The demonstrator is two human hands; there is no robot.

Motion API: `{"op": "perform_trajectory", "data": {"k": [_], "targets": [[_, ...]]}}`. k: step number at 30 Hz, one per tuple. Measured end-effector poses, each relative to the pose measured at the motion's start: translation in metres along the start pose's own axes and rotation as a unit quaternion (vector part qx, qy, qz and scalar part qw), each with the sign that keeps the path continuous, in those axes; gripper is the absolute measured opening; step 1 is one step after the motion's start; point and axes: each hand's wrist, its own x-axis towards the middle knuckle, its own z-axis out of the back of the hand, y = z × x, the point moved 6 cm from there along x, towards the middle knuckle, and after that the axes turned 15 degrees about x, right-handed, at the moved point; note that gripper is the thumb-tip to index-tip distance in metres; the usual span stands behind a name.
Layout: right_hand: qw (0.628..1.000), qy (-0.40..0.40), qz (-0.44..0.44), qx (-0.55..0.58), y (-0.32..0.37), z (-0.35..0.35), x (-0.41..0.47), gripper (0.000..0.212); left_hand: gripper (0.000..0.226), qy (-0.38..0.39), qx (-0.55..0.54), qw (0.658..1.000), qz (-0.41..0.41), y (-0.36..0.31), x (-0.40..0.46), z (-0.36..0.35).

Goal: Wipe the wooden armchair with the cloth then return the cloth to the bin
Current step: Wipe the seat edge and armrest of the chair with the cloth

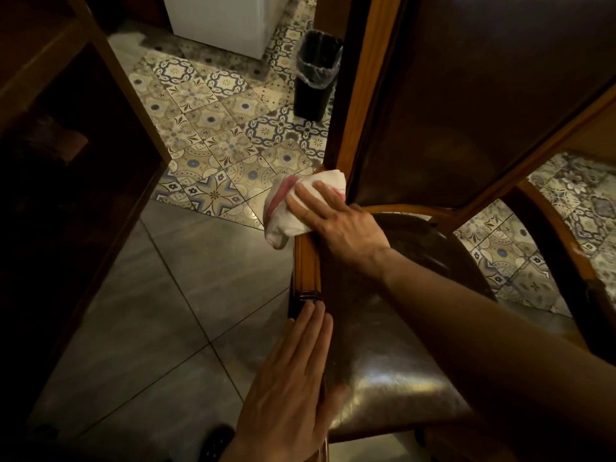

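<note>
The wooden armchair [306,265] with a dark leather seat and back fills the right half of the head view. My right hand [336,218] presses a white cloth [286,215] with a pink stripe flat against the seat's wooden rail, where the rail meets the back post. Part of the cloth hangs off the rail's outer side. My left hand [293,371] lies flat with fingers together on the near part of the same rail, holding nothing. A black bin [315,78] with a clear plastic liner stands on the floor behind the chair's back post.
Dark wooden furniture [66,128] rises at the left. A white cabinet [226,21] stands at the far side on patterned tiles [216,128]. Grey floor tiles [150,311] lie between the furniture and the chair. A curved wooden armrest [563,248] runs at the right.
</note>
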Motion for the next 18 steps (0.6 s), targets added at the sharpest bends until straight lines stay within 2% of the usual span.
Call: {"op": "perform_trajectory", "data": {"k": [3, 6, 8, 12, 18], "targets": [[1.0, 0.009, -0.029, 0.007, -0.011, 0.007, 0.015, 0.1, 0.082, 0.002, 0.005, 1.0, 0.003, 0.001, 0.001, 0.001], [0.999, 0.021, -0.034, 0.034, -0.011, 0.006, 0.019, 0.103, 0.083, 0.001, 0.002, 1.0, 0.007, 0.001, -0.001, -0.001], [0.998, 0.02, -0.034, 0.044, -0.007, 0.006, 0.017, 0.101, 0.083, -0.004, -0.002, 1.0, 0.013, 0.001, -0.001, -0.001], [0.996, -0.01, -0.011, 0.091, 0.01, 0.007, 0.0, 0.081, 0.082, -0.01, -0.004, 1.0, 0.016, 0.001, 0.0, -0.001], [0.99, 0.028, 0.009, 0.135, 0.036, -0.007, -0.041, 0.088, 0.081, -0.012, -0.024, 0.999, 0.024, 0.002, 0.0, 0.0]]}}
